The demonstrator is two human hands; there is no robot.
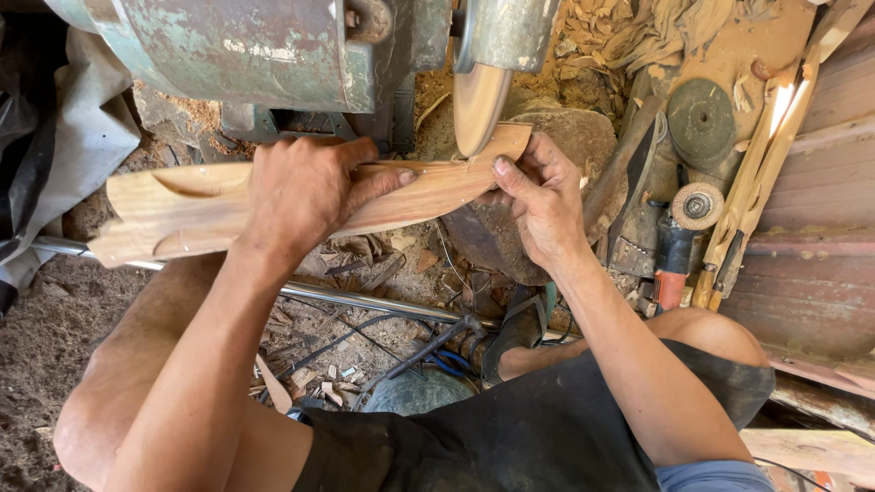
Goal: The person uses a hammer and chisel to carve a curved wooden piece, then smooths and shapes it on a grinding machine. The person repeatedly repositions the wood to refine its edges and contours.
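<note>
Nearest the camera: a dark grey apron or cloth over the person's lap, with both bare forearms reaching forward from it.
Left hand: the left hand lies over the middle of a long, pale reddish carved wooden piece, fingers wrapped round its top edge and the thumb stretched along its face towards the right.
Right hand: the right hand grips the right end of the same piece, fingers curled behind it and the thumb pressed flat on the front.
Wooden piece: it runs slantwise from lower left to upper right, and a scooped hollow shows in its left part. Its right tip touches the lower rim of a tan round sanding disc.
Disc and machine: the disc hangs edge-on below a worn green metal machine housing.
Right side: a red-bodied angle grinder with a round wire wheel lies close to the right wrist, beside a flat grey-green grinding disc and slim pale wooden sticks.
Below the hands: a shiny metal pipe crosses over wood chips and dark cables.
Open room: the ground at far left, covered in brown sawdust, holds the least clutter.
</note>
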